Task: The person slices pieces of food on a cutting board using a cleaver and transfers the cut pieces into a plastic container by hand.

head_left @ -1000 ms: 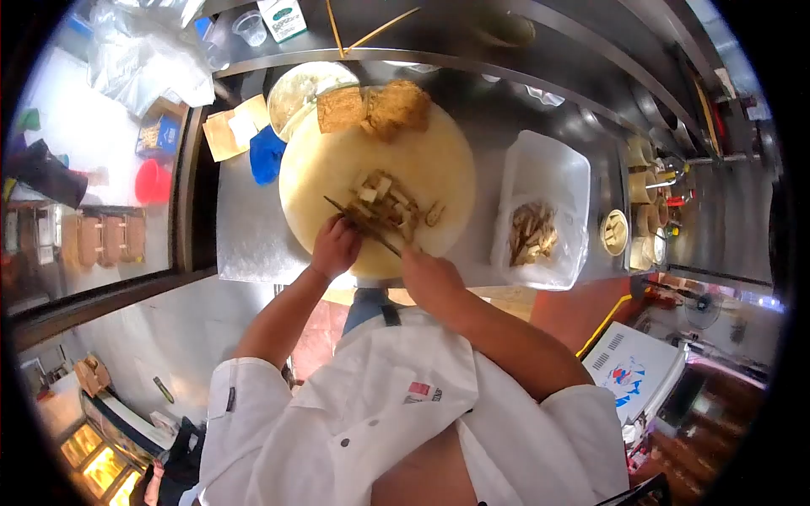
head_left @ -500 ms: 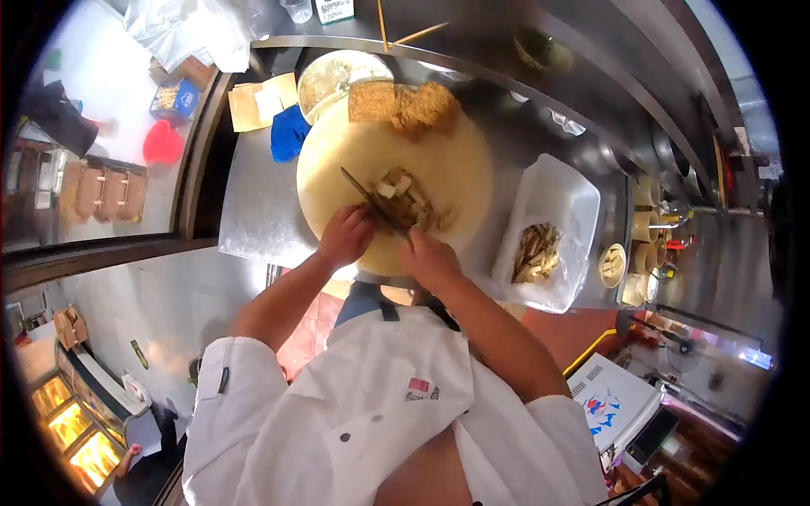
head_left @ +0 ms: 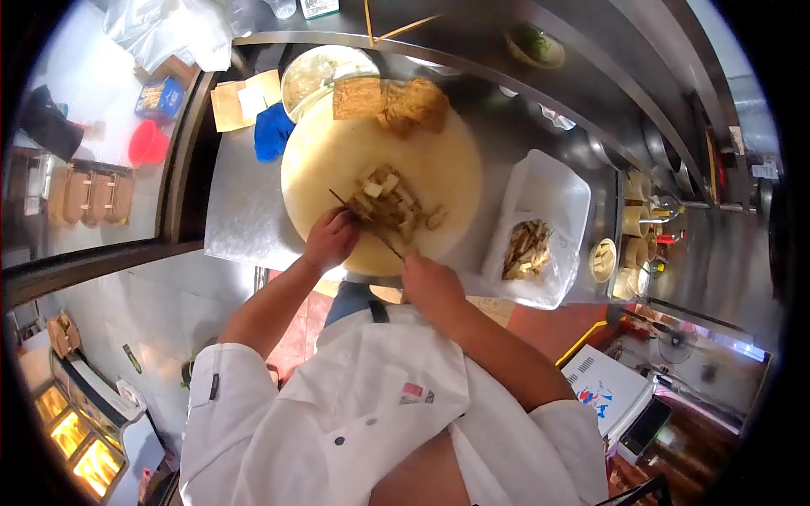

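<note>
My right hand (head_left: 430, 284) is closed around the handle of a knife (head_left: 391, 248). Its thin dark blade slants up and left across the near part of a round cutting board (head_left: 460, 160), seen almost edge-on. My left hand (head_left: 332, 239) is on the board's left side by the blade, its fingers bent and pressed together; what lies under them is hidden. Just beyond the blade is a heap of chopped brown and cream-white food pieces (head_left: 384, 190), its kind unclear. Two golden-brown, rough-surfaced slabs (head_left: 357, 99) lie along the board's far edge.
To the right stands a white plastic tub (head_left: 548, 198) holding brown and pale strips (head_left: 528, 250). A metal bowl (head_left: 325, 72), a blue cloth (head_left: 272, 132) and tan paper (head_left: 245, 99) sit at the back left. A steel shelf (head_left: 456, 49) overhangs the back.
The whole view has shifted slightly. The knife has come a little nearer to me and its blade shows thinner. My left hand stays beside the blade; the food heap looks much the same.
</note>
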`<control>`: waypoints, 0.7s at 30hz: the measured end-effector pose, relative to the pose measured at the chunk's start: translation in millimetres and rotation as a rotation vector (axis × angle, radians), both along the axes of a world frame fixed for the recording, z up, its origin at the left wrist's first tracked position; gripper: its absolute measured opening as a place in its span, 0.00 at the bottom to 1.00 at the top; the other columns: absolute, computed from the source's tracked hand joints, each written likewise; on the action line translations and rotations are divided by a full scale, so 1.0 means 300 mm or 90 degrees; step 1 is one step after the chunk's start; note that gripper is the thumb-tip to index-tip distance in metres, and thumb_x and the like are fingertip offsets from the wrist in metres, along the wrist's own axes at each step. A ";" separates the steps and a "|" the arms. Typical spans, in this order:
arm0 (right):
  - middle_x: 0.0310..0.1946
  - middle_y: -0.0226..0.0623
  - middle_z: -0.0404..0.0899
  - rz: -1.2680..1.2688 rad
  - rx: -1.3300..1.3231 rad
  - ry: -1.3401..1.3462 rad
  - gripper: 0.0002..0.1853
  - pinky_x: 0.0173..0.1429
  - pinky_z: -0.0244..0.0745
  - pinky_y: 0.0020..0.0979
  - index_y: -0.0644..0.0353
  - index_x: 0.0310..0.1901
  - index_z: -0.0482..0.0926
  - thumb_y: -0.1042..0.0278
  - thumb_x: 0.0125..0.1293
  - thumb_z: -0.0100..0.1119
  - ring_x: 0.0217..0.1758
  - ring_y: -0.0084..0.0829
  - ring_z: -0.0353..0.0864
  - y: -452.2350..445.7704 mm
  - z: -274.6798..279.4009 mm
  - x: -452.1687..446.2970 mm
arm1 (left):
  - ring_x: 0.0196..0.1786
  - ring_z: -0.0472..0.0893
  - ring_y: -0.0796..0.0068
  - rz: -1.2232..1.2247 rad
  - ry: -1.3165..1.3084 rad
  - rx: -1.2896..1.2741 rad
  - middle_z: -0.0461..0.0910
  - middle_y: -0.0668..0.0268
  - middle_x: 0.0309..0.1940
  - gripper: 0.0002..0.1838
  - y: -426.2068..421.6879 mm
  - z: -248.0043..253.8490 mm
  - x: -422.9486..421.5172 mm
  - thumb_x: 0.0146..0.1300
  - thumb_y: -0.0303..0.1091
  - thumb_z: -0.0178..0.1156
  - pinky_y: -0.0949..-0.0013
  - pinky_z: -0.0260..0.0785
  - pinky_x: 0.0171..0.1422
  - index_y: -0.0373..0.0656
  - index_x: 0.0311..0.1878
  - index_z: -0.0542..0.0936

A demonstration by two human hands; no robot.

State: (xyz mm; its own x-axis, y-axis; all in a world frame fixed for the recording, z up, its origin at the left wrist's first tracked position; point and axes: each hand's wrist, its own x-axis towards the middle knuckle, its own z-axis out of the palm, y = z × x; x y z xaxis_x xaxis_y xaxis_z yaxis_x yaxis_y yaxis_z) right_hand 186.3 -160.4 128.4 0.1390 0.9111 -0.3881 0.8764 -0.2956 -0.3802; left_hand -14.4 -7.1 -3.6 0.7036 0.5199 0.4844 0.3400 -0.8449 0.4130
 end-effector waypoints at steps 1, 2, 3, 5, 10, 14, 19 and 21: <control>0.35 0.50 0.85 0.000 -0.030 0.027 0.09 0.44 0.80 0.56 0.61 0.46 0.72 0.65 0.74 0.51 0.38 0.57 0.85 0.015 0.011 -0.002 | 0.57 0.82 0.53 -0.001 0.000 -0.001 0.83 0.59 0.51 0.10 0.000 0.000 -0.003 0.58 0.28 0.69 0.57 0.78 0.61 0.43 0.43 0.85; 0.35 0.51 0.85 0.000 -0.061 0.053 0.08 0.44 0.80 0.56 0.62 0.46 0.72 0.66 0.73 0.51 0.38 0.57 0.85 0.024 0.016 -0.006 | 0.57 0.82 0.53 0.007 0.009 -0.013 0.83 0.59 0.51 0.09 -0.002 -0.001 -0.005 0.58 0.28 0.69 0.57 0.77 0.61 0.43 0.43 0.85; 0.35 0.51 0.85 -0.001 -0.064 0.053 0.08 0.44 0.80 0.56 0.62 0.46 0.72 0.66 0.73 0.51 0.38 0.57 0.85 0.024 -0.007 -0.011 | 0.57 0.82 0.53 0.014 0.017 -0.025 0.83 0.59 0.51 0.09 -0.005 -0.002 -0.003 0.58 0.28 0.68 0.57 0.77 0.61 0.43 0.42 0.85; 0.34 0.52 0.85 0.024 0.066 0.036 0.09 0.44 0.79 0.57 0.63 0.45 0.71 0.66 0.72 0.51 0.38 0.59 0.85 0.024 -0.080 -0.027 | 0.56 0.82 0.53 0.012 0.013 -0.014 0.83 0.59 0.51 0.08 0.001 0.006 0.002 0.58 0.28 0.68 0.57 0.77 0.61 0.43 0.42 0.85; 0.32 0.54 0.84 -0.019 0.038 0.047 0.09 0.43 0.78 0.59 0.60 0.46 0.72 0.63 0.74 0.53 0.38 0.62 0.84 0.091 -0.163 -0.060 | 0.56 0.82 0.53 0.010 0.008 -0.010 0.84 0.58 0.50 0.08 0.003 -0.005 0.000 0.59 0.29 0.68 0.57 0.77 0.61 0.42 0.42 0.85; 0.31 0.56 0.83 -0.052 0.057 0.048 0.10 0.43 0.78 0.60 0.57 0.46 0.74 0.59 0.76 0.53 0.38 0.63 0.83 0.129 -0.173 -0.035 | 0.57 0.82 0.54 0.023 0.010 -0.023 0.84 0.58 0.49 0.09 -0.007 -0.001 0.004 0.59 0.29 0.68 0.57 0.76 0.62 0.43 0.43 0.85; 0.32 0.54 0.84 -0.051 0.083 0.080 0.12 0.44 0.78 0.58 0.57 0.47 0.75 0.57 0.76 0.54 0.37 0.61 0.84 0.102 -0.125 0.042 | 0.58 0.81 0.54 0.034 0.007 -0.015 0.84 0.60 0.50 0.10 -0.013 0.002 -0.003 0.59 0.29 0.68 0.57 0.76 0.65 0.44 0.45 0.86; 0.32 0.54 0.84 -0.053 0.080 0.063 0.12 0.44 0.79 0.58 0.57 0.47 0.75 0.57 0.76 0.54 0.37 0.60 0.84 0.070 -0.077 0.038 | 0.59 0.80 0.53 0.004 0.015 0.015 0.84 0.61 0.52 0.12 -0.010 -0.008 -0.009 0.59 0.29 0.68 0.57 0.76 0.66 0.45 0.47 0.86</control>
State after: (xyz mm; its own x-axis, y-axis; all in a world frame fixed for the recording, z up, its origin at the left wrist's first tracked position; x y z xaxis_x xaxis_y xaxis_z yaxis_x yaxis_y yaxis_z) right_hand 197.7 -139.4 105.3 0.1830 0.9401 -0.2877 0.8072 -0.3107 -0.5019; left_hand -17.2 -10.3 -6.1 0.7120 0.5125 0.4799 0.3543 -0.8524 0.3846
